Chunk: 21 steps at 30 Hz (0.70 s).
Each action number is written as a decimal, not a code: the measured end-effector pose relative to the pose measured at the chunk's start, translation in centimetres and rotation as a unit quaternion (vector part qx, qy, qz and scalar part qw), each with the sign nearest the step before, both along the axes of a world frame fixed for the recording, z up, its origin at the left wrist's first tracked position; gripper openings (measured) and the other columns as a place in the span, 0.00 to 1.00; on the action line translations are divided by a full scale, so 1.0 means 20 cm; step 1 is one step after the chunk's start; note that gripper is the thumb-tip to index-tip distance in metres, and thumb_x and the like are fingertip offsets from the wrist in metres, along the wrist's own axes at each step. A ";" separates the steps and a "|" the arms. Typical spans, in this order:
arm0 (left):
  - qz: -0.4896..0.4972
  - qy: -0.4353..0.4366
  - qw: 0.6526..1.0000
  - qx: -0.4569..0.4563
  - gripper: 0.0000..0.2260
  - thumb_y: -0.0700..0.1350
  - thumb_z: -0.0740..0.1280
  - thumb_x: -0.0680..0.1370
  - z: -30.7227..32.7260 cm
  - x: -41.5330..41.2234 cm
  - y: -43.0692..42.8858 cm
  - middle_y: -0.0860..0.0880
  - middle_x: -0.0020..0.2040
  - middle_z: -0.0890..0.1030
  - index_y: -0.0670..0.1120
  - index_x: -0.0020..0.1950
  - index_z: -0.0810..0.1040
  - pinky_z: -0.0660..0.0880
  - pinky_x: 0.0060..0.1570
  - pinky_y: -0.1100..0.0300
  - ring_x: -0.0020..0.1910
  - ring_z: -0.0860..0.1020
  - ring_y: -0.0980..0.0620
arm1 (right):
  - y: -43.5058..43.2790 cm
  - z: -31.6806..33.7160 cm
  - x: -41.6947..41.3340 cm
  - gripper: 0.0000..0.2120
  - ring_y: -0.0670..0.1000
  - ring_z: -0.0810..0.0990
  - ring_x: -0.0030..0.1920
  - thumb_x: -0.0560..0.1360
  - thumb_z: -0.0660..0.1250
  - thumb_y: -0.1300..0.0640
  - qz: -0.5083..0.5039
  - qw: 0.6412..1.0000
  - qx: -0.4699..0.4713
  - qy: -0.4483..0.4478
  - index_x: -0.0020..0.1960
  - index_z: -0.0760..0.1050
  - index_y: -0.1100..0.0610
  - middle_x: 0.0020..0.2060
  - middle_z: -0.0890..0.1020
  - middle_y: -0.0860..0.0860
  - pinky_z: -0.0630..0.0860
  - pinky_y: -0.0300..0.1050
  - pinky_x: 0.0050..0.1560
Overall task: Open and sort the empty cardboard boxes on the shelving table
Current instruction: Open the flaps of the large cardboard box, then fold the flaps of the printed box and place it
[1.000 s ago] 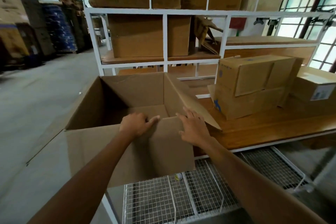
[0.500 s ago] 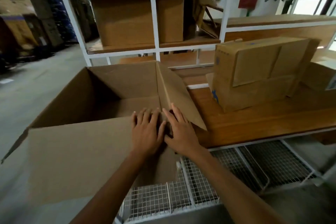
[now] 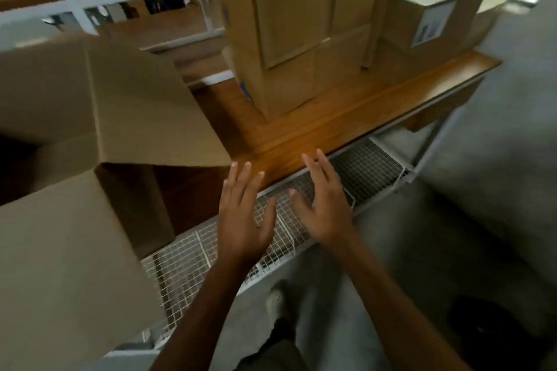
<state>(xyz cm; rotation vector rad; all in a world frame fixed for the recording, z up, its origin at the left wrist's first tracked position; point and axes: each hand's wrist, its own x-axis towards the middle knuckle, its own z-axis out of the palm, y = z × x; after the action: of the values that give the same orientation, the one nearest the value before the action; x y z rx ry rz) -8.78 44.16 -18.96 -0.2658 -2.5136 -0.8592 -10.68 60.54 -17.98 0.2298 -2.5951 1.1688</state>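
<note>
Cardboard boxes are the matter: the big open box point(image 3: 99, 135) fills the left of the view, its flaps spread, hanging over the near edge of the tabletop point(image 3: 346, 117), to the left of both hands. Farther back, ahead and slightly right of the hands, sits a closed stack of boxes point(image 3: 301, 27), its long side running across the tabletop, with a labelled box point(image 3: 431, 12) beside it. Left hand point(image 3: 241, 217) and right hand point(image 3: 322, 208) hover with fingers spread, holding nothing; the right looks nearer the stack.
</note>
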 end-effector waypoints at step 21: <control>0.051 0.197 0.978 0.051 0.14 0.43 0.65 0.78 0.39 -1.50 0.37 0.39 0.66 0.75 0.40 0.61 0.78 0.63 0.71 0.53 0.69 0.70 0.40 | 0.47 0.38 -1.49 0.31 0.54 0.63 0.74 0.76 0.70 0.55 -0.051 0.994 -0.011 0.092 0.76 0.63 0.52 0.76 0.63 0.54 0.71 0.48 0.65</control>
<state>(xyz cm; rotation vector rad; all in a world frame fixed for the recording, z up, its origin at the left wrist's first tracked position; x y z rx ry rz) -38.82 51.50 -11.14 -0.2438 -2.0908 -0.8032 -40.48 69.89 -10.33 0.1891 -2.4032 1.0853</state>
